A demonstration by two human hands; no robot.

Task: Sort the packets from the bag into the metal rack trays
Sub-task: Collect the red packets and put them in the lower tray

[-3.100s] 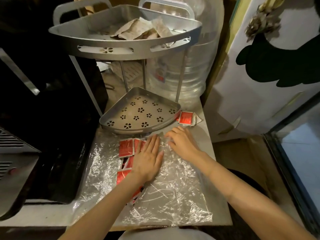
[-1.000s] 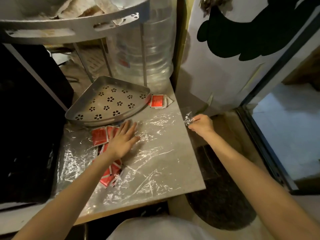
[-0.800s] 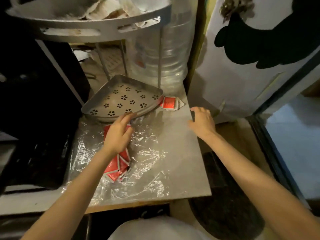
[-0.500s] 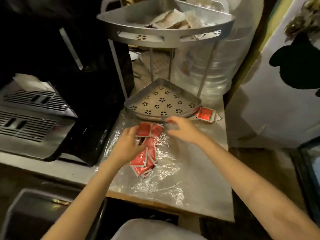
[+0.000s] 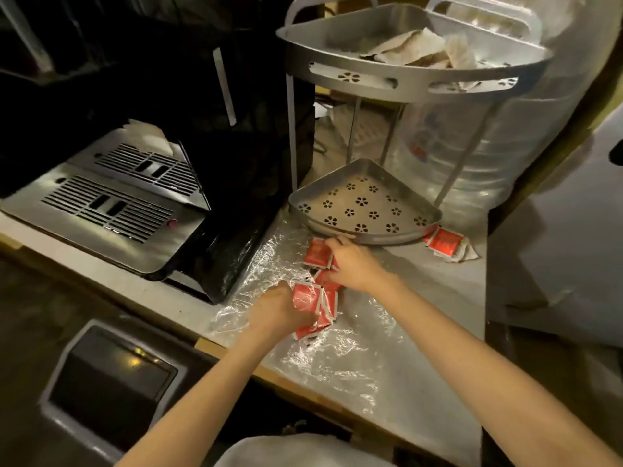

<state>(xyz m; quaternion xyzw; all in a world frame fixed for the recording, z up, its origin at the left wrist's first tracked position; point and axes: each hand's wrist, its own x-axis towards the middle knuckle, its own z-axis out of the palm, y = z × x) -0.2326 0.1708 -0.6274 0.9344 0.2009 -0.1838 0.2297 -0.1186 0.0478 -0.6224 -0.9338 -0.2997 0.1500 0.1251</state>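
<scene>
Dim light falls on a grey counter [image 5: 435,278] where the red packets [image 5: 315,299] lie in a heap on the clear plastic bag [image 5: 340,352], just in front of the lower tray [image 5: 365,207] of the metal rack [image 5: 397,75]. That tray has no packets in it yet. The left hand [image 5: 279,310] is curled shut around a bunch of packets. The right hand [image 5: 352,264] has its fingers bent down on more of them; I cannot tell if it grips any. A good way now would be to hold the bunch tight, lift it clear of the crinkly bag, and put it flat in the tray. A few more packets [image 5: 446,246] lie beside the tray's right corner. Pale packets fill the upper tray [image 5: 421,50]. A black machine [image 5: 111,197] stands to the left, and a big water bottle [image 5: 488,156] stands behind the rack.
</scene>
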